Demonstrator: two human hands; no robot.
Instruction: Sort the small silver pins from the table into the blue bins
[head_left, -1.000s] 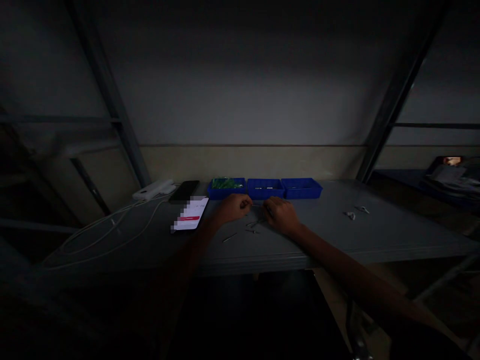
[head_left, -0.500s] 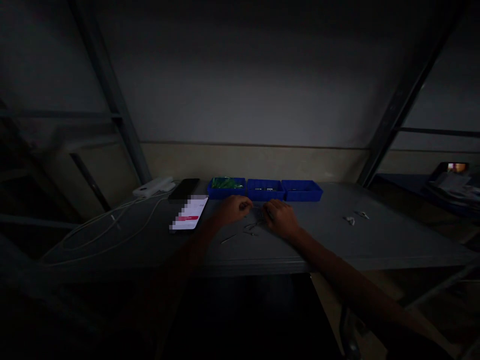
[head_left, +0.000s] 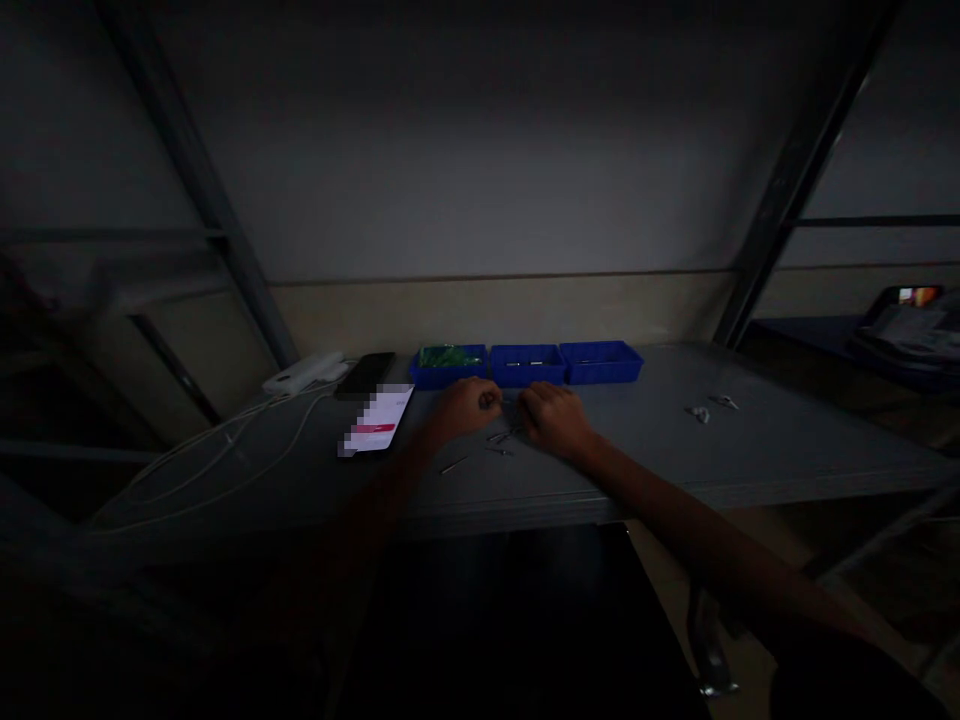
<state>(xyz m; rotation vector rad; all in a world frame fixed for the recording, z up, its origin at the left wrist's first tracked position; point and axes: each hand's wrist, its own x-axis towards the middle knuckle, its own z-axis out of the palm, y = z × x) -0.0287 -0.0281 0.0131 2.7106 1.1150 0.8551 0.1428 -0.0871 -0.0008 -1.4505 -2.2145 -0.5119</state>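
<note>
My left hand is curled with thumb and finger pinched together, just in front of the blue bins. Close by on the right, my right hand is closed too, its fingers bent down toward the tabletop. Something thin and small may be between the two hands, but the dim light hides what it is. Below them lie several small metal pieces and a slim metal rod. Behind the hands stand a blue bin with green packets, a middle blue bin with metal pieces and a right blue bin.
Left on the grey table are a lit phone, a dark phone, a white power adapter and white cables. Small white items lie at the right. Metal shelf posts flank the table.
The camera view has shifted slightly. My hands stay close together, both still closed; my right hand's fingers have moved slightly near the metal pieces.
</note>
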